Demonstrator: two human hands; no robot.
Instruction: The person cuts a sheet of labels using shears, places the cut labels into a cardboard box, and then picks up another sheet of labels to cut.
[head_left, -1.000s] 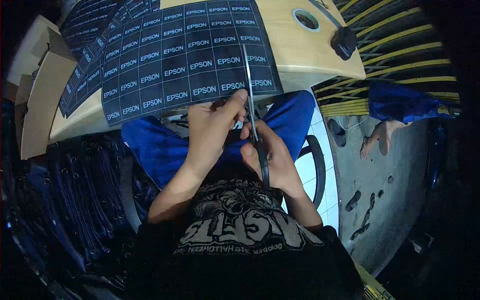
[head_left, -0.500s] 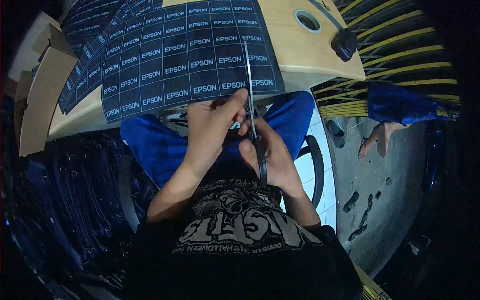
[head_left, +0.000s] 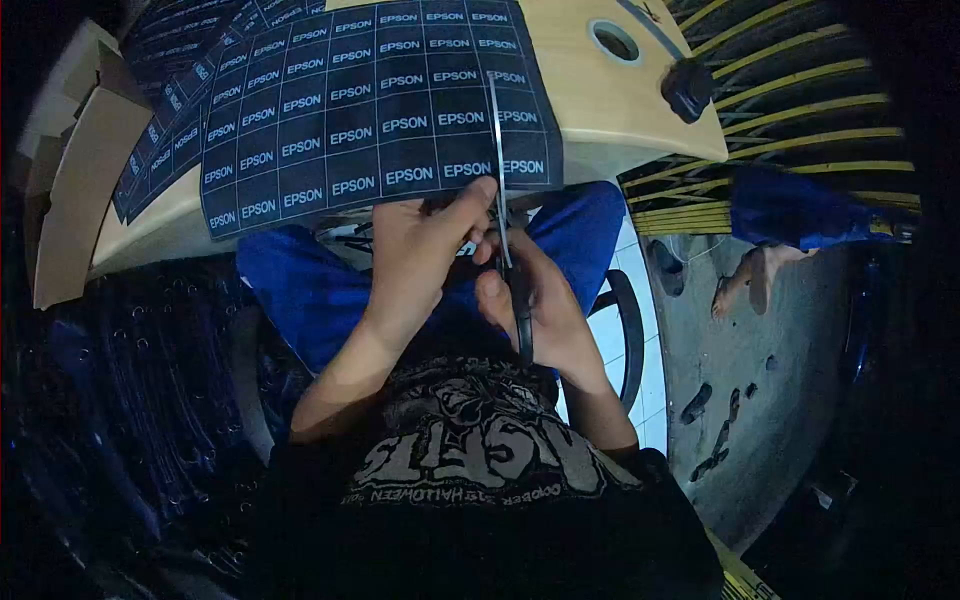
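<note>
A dark sheet point(head_left: 350, 120) printed with rows of EPSON labels lies over the table's front edge. My left hand point(head_left: 425, 250) pinches its lower edge near the right side, thumb on top. Scissors point(head_left: 502, 190) with black handles are gripped in my right hand point(head_left: 535, 305), just below the sheet. Their long blades point away from me and lie along the line left of the last label column. The blades look nearly closed, and the lower blade is mostly hidden.
More printed sheets point(head_left: 175, 135) lie at the left of the wooden table point(head_left: 640, 110), beside a cardboard box point(head_left: 85, 180). A black clamp-like object point(head_left: 688, 88) sits at the right corner. Beyond it, another person's foot point(head_left: 740, 280) shows.
The view has shifted slightly. The scissor blades have come up a little along the sheet's line or stayed about level; both hands keep their hold.
</note>
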